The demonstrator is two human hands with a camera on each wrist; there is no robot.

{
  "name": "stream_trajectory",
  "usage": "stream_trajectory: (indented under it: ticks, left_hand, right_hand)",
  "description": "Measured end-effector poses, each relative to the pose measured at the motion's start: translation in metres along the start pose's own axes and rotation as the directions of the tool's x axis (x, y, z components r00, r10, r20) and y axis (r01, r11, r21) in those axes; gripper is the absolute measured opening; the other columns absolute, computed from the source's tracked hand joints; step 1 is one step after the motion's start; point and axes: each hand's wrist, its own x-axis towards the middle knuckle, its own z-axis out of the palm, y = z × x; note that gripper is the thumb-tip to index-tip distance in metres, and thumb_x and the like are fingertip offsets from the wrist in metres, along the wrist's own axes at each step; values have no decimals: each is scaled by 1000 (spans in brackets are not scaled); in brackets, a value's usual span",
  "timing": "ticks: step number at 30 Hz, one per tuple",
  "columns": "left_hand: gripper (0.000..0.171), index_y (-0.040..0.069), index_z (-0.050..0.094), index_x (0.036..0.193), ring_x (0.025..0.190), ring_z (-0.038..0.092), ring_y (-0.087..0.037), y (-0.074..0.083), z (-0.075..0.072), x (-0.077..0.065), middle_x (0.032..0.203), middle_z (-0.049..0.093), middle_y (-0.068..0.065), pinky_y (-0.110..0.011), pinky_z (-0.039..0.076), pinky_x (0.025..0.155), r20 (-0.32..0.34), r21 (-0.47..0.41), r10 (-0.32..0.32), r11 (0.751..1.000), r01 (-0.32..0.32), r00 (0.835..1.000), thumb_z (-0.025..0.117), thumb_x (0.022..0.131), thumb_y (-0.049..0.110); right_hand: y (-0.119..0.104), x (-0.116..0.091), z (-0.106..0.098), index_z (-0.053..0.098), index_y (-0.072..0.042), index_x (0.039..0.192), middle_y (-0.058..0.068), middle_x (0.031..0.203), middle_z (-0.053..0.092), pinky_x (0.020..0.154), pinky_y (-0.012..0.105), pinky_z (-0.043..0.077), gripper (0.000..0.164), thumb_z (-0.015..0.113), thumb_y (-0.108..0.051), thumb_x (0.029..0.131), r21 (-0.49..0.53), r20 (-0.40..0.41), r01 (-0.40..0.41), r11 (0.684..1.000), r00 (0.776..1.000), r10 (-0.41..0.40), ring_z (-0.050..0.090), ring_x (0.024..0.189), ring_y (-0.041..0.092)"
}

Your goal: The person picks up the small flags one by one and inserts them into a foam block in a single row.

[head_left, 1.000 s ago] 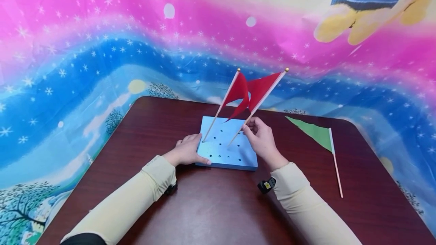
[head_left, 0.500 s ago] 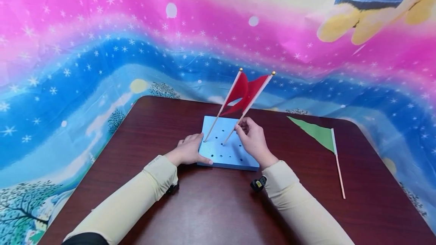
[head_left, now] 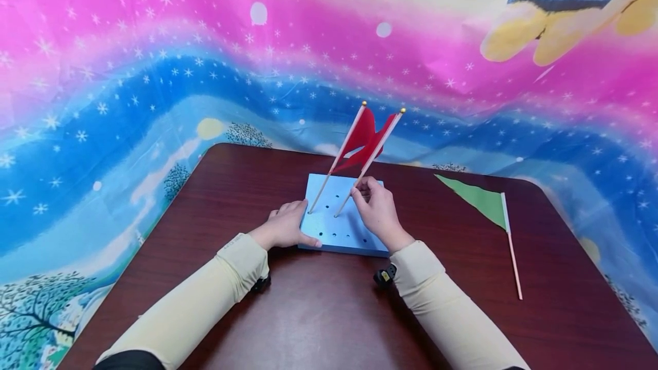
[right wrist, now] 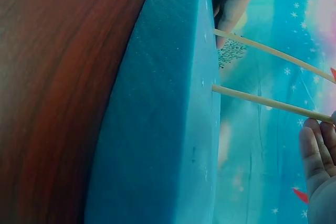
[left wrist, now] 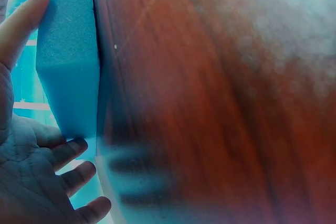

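Note:
A light blue foam block (head_left: 345, 227) with several small holes lies on the table. My left hand (head_left: 283, 225) rests against its left front corner, the thumb (left wrist: 26, 22) on the front side and the fingers along the left side. One red flag (head_left: 362, 129) stands tilted in a hole near the left edge. My right hand (head_left: 379, 205) pinches the wooden stick of a second red flag (head_left: 377, 140) between thumb and fingers. In the right wrist view, this stick (right wrist: 262, 100) meets the block's holed face, its tip apparently in a hole.
A green flag (head_left: 480, 203) on a pale stick lies at the right of the brown table (head_left: 216, 198). A printed cloth backdrop (head_left: 154, 73) hangs behind and beside the table.
My right hand has moved left with the second red flag, whose stick now leans less. Its lower tip has shifted left to a hole. My left hand stays on the block's corner.

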Motion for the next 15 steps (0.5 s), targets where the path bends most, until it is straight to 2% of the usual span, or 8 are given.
stream_trajectory:
  ticks: [7,15]
  left_hand:
    - [121,1,20,153,140,24,-33,0,0,1,154,29,-16,-56,22,106,-5,12,-3,1000,3,1000,76,68,65]
    - [122,1,20,153,140,25,-33,-1,2,3,153,30,-15,-56,23,105,-9,19,-4,1000,4,1000,76,67,66]
  right_hand:
    - [0,0,5,61,-7,101,5,94,65,78,34,54,11,65,-15,94,-48,30,31,998,999,-29,64,87,17]
    - [1,-1,10,62,-7,99,5,93,65,78,34,54,9,65,-13,93,-68,41,20,997,999,-17,63,86,17]
